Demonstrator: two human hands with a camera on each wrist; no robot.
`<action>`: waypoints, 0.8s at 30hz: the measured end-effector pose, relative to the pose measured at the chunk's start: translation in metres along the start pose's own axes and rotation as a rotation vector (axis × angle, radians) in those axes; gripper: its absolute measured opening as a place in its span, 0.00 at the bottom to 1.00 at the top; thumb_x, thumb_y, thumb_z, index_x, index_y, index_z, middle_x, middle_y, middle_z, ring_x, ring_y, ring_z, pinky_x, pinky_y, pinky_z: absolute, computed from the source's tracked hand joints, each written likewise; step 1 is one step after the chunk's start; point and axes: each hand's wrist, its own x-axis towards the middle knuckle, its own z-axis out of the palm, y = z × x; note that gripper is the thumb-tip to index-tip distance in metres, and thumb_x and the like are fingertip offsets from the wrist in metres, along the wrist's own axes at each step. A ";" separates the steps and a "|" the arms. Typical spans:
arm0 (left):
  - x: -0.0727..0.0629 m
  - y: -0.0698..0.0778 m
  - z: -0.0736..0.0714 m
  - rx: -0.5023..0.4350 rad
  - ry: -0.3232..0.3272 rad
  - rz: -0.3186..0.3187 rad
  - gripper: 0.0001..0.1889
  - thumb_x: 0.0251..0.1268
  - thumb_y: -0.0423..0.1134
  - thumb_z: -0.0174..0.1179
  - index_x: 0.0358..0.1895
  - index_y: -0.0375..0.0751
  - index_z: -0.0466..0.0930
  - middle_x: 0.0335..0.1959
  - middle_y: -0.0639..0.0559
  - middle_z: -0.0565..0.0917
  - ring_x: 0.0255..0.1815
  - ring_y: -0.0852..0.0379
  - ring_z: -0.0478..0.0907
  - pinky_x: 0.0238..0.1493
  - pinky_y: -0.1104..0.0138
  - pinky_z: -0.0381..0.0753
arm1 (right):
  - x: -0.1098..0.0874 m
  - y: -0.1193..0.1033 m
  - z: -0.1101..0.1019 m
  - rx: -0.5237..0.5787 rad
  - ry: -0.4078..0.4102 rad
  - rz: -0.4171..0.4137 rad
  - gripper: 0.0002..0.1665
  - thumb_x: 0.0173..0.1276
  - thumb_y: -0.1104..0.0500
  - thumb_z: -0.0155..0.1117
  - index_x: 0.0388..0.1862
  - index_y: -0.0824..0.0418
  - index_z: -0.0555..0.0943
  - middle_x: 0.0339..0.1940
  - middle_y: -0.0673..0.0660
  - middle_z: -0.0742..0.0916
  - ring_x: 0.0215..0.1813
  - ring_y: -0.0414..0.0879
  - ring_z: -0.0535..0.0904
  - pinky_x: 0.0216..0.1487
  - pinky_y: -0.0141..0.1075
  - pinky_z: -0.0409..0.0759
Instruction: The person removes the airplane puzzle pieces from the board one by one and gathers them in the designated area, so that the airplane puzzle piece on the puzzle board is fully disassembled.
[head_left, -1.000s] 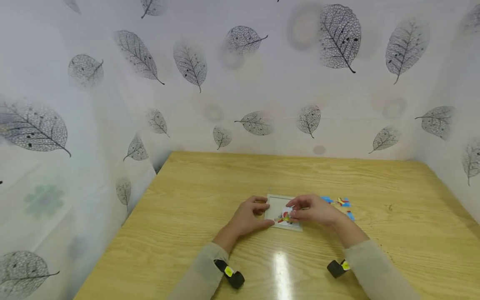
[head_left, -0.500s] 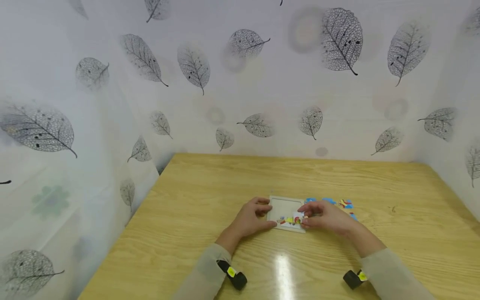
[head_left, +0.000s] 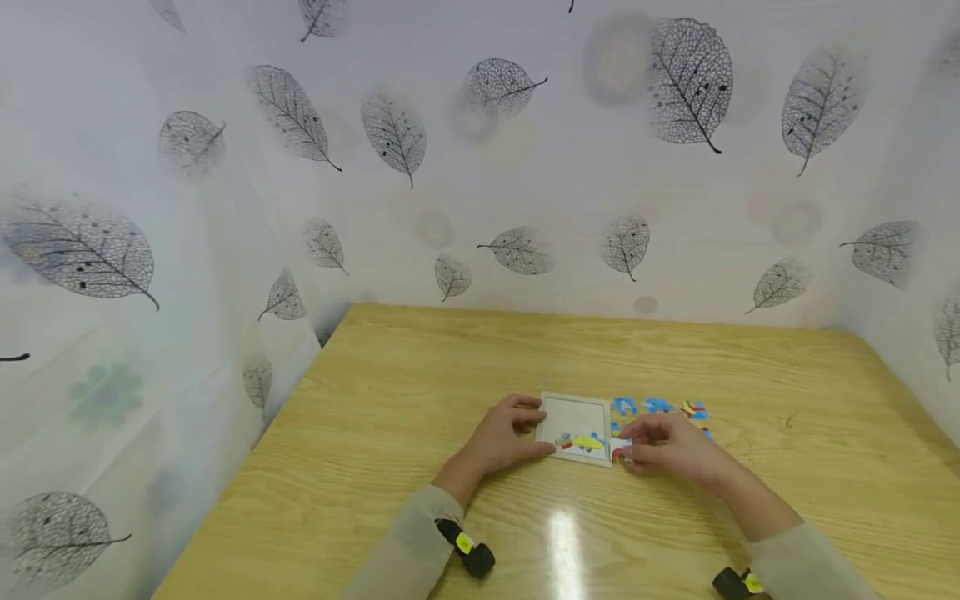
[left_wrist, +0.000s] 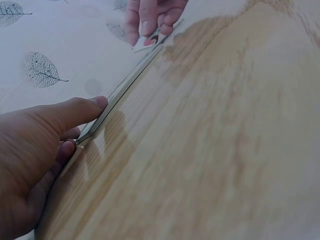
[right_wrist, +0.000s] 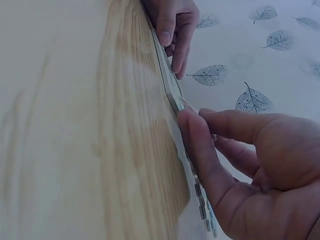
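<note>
A pale, shallow puzzle tray lies on the table. Along its lower edge sit joined pieces printed in yellow, blue and red on white. My left hand holds the tray's left side, the thumb on the near corner and the fingers round the far part. Just past the tray's right edge, my right hand pinches a white and red puzzle piece between thumb and fingers. In the right wrist view that pinched piece is seen nearly edge-on, close to the tray's corner.
Several loose blue, yellow and red puzzle pieces lie right of the tray, some partly behind my right hand. The wooden table meets a leaf-patterned cloth at the back and sides.
My right hand has moved right with the pinched piece, from over the tray to just outside its right edge. The left hand stays on the tray.
</note>
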 end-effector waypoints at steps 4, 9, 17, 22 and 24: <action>0.001 -0.001 0.001 -0.001 0.003 0.000 0.30 0.53 0.49 0.76 0.60 0.43 0.83 0.66 0.56 0.76 0.48 0.65 0.77 0.50 0.72 0.77 | -0.004 0.000 0.002 0.015 0.008 0.032 0.21 0.70 0.65 0.64 0.55 0.80 0.75 0.40 0.59 0.86 0.40 0.45 0.87 0.43 0.37 0.87; 0.000 0.000 0.002 -0.002 0.009 -0.010 0.30 0.53 0.49 0.76 0.60 0.43 0.83 0.65 0.56 0.76 0.49 0.65 0.77 0.50 0.73 0.78 | -0.006 -0.004 0.009 -0.034 0.066 0.048 0.21 0.67 0.64 0.68 0.52 0.79 0.78 0.37 0.59 0.87 0.36 0.44 0.87 0.40 0.36 0.87; -0.003 0.003 0.000 -0.035 -0.004 -0.029 0.30 0.53 0.49 0.76 0.60 0.43 0.82 0.66 0.56 0.76 0.49 0.66 0.76 0.51 0.73 0.77 | -0.008 -0.006 0.019 -0.211 0.220 0.101 0.16 0.61 0.62 0.73 0.43 0.73 0.83 0.33 0.57 0.85 0.32 0.44 0.82 0.34 0.32 0.85; -0.001 0.002 0.001 -0.010 0.007 -0.017 0.30 0.53 0.50 0.76 0.60 0.44 0.83 0.65 0.56 0.76 0.49 0.65 0.76 0.51 0.73 0.77 | -0.008 -0.006 0.020 -0.280 0.256 0.115 0.18 0.59 0.59 0.76 0.43 0.70 0.83 0.34 0.57 0.85 0.33 0.43 0.80 0.33 0.31 0.83; -0.001 0.001 0.001 -0.006 0.009 -0.016 0.30 0.53 0.50 0.76 0.60 0.44 0.83 0.65 0.56 0.76 0.49 0.65 0.76 0.51 0.73 0.77 | -0.007 -0.006 0.020 -0.282 0.257 0.120 0.18 0.60 0.59 0.76 0.43 0.69 0.83 0.34 0.56 0.85 0.33 0.43 0.80 0.33 0.31 0.83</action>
